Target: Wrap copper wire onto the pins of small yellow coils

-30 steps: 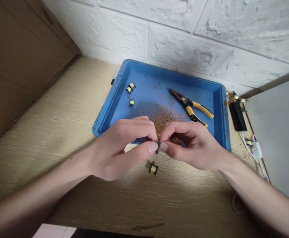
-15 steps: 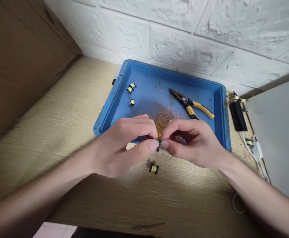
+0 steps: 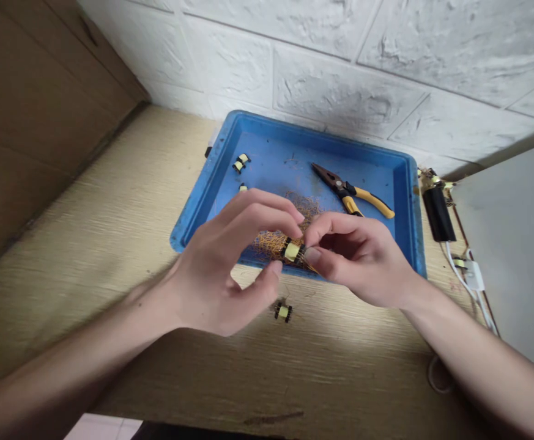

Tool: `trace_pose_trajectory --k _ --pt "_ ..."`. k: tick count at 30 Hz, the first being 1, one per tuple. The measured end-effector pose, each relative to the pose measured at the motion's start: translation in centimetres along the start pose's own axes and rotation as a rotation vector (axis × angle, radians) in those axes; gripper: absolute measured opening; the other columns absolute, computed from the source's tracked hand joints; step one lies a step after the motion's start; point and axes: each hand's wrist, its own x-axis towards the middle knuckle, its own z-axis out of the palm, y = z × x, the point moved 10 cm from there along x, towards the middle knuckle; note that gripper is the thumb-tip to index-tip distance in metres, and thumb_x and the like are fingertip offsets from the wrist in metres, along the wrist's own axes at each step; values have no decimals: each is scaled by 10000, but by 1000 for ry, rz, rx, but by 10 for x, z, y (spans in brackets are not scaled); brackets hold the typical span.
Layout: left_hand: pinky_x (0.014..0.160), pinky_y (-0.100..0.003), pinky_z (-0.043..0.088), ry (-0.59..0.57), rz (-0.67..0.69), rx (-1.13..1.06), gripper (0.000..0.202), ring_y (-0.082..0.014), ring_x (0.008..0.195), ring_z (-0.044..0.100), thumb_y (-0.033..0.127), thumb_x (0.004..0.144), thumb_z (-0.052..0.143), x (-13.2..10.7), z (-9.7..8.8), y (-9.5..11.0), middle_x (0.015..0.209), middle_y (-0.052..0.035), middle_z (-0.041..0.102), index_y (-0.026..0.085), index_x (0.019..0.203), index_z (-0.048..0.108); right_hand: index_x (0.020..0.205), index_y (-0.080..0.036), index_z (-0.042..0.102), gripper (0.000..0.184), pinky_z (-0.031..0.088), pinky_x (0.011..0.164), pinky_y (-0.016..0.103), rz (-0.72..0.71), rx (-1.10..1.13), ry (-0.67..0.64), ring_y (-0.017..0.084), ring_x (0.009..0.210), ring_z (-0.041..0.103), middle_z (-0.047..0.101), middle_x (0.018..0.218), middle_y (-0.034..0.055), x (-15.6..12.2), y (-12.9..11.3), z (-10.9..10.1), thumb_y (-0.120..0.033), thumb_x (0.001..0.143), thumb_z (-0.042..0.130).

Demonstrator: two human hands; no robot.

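Note:
My right hand point(image 3: 356, 256) pinches a small transformer coil point(image 3: 292, 252) by its right end, between thumb and index finger. The coil has a yellow-taped middle, black ends and metal pins. My left hand point(image 3: 234, 263) is open around the coil's left side, thumb and fingers apart. Both hands are over the near edge of a blue tray point(image 3: 184, 220). Beneath them in the tray lies a heap of fine copper-coloured wire clippings point(image 3: 269, 241), partly hidden by the hands. A second coil point(image 3: 283, 311) rests on the table just in front of the tray.
Long-nose pliers point(image 3: 347, 189) with yellow-black handles lie in the tray, one handle partly hidden. More coils point(image 3: 240, 162) sit at its far left. To the right are a black cylinder point(image 3: 439, 214), white cables point(image 3: 462, 278) and another coil. A white brick-patterned wall point(image 3: 322, 79) stands behind.
My left thumb and fingers have spread apart and released the coil, which now shows its yellow middle. My right hand keeps its pinch, almost in the same place.

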Motion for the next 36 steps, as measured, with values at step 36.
trace_pose_trajectory --k 36 --pt "871 -312 675 75 166 333 211 -140 955 762 147 963 754 -3 -7 19 1114 24 808 304 1083 682 809 -196 675 110 458 572 235 -188 -353 104 107 639 571 661 697 -21 -2 -14 -6 -186 890 750"
